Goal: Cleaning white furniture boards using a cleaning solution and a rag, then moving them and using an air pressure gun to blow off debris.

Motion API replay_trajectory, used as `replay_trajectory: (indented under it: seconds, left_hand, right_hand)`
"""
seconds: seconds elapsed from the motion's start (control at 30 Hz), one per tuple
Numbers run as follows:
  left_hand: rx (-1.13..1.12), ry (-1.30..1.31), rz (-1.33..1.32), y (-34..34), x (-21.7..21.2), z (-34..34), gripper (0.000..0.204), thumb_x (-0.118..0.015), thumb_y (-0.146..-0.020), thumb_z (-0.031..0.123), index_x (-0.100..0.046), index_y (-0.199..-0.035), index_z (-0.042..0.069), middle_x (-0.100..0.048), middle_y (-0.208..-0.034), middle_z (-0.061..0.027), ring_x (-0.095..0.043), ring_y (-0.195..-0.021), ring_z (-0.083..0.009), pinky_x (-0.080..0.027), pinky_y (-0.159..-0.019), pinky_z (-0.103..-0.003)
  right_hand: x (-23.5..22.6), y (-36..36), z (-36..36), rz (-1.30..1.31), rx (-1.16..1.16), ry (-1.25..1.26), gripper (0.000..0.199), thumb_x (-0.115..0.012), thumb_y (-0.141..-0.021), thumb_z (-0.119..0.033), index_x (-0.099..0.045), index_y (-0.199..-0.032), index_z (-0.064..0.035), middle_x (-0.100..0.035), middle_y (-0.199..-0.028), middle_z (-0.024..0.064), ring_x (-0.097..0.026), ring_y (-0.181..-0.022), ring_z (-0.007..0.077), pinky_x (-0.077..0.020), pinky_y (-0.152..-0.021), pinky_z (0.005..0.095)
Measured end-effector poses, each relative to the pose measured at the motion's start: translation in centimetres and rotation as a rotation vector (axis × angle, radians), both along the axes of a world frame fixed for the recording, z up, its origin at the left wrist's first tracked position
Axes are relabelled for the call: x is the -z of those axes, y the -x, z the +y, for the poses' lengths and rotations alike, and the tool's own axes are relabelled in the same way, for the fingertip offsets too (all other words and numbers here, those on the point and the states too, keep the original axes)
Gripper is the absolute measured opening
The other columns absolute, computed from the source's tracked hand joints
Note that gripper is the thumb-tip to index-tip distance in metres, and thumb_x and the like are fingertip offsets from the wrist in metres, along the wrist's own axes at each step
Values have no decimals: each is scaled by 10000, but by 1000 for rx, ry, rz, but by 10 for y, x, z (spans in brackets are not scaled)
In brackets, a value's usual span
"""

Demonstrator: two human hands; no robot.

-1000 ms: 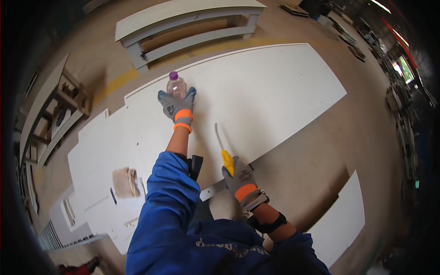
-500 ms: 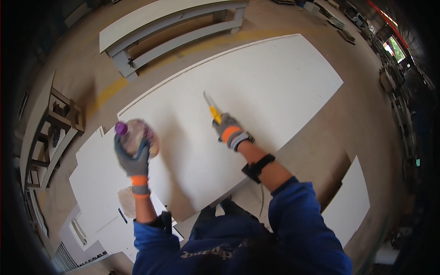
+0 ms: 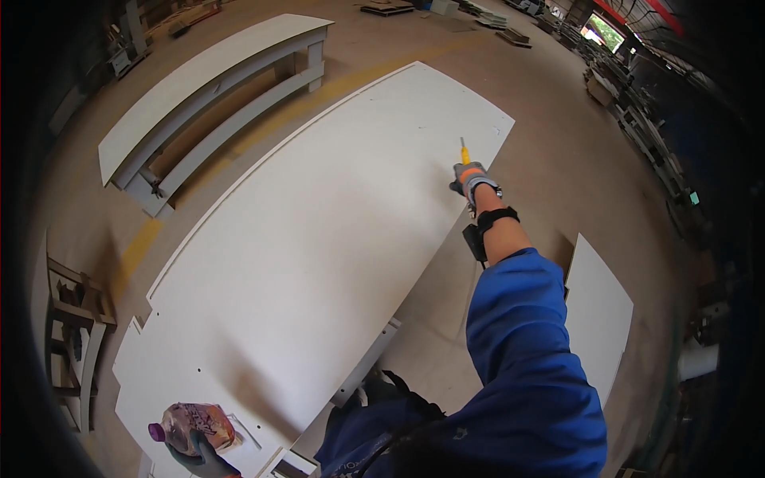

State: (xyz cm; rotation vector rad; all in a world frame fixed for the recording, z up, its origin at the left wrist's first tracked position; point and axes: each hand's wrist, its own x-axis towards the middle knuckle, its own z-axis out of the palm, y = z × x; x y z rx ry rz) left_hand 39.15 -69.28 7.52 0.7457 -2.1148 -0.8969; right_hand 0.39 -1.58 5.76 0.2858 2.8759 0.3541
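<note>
Hands grip a yellow-handled tool (image 3: 464, 151) and a purple-capped bottle (image 3: 191, 425)

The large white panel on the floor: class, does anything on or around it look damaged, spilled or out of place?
Nothing stands out. The large white panel lies flat and looks unmarked. The right hand holds a yellow-handled tool near its far edge; the left hand holds a purple-capped bottle. No spill shows.

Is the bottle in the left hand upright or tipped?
Tipped: the bottle lies nearly sideways in the left hand, purple cap pointing left.
</note>
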Motion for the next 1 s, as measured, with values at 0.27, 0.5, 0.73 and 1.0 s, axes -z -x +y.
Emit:
replay_trajectory:
  seconds: [0.27, 0.5, 0.73, 1.0]
  left_hand:
    - [-119, 21, 68, -15, -30, -17, 634, -699, -785, 102, -410, -1328, -55, -524, -1257, -148, -523, -1111, -220, -419, -970, -333]
    - [-110, -43, 186, -36, 15, -67, 656, -716, -747, 43, -415, -1323, -49, -526, -1268, -158, -511, -1162, -236, -397, -1004, -347]
    - [-239, -183, 59, -39, 88, -104, 716, -820, -675, 161, -457, -1264, -22, -536, -1201, -140, -527, -1110, -241, -403, -981, -350]
    - [-112, -182, -10, -51, 135, -154, 747, -815, -652, 207, -455, -1270, -8, -527, -1214, -149, -515, -1127, -272, -407, -977, -370]
  right_hand:
    - [-25, -78, -125, -13, 468, 1290, 615, -571, -866, -540, -500, -1235, -53, -638, -1018, 134, -654, -688, 253, -542, -535, 351]
    - [-18, -192, -388, -651, 62, 1196, 482, -580, -884, -470, -537, -1108, -45, -649, -917, 104, -633, -496, 184, -456, -394, 255]
    - [-20, -209, -508, -538, 212, 1259, 460, -593, -877, -425, -535, -1083, -18, -618, -867, 76, -627, -494, 173, -447, -384, 246]
    - [-9, -206, -543, -469, 298, 1056, 499, -583, -873, -447, -517, -1135, -28, -633, -901, 95, -622, -507, 177, -448, -411, 252]
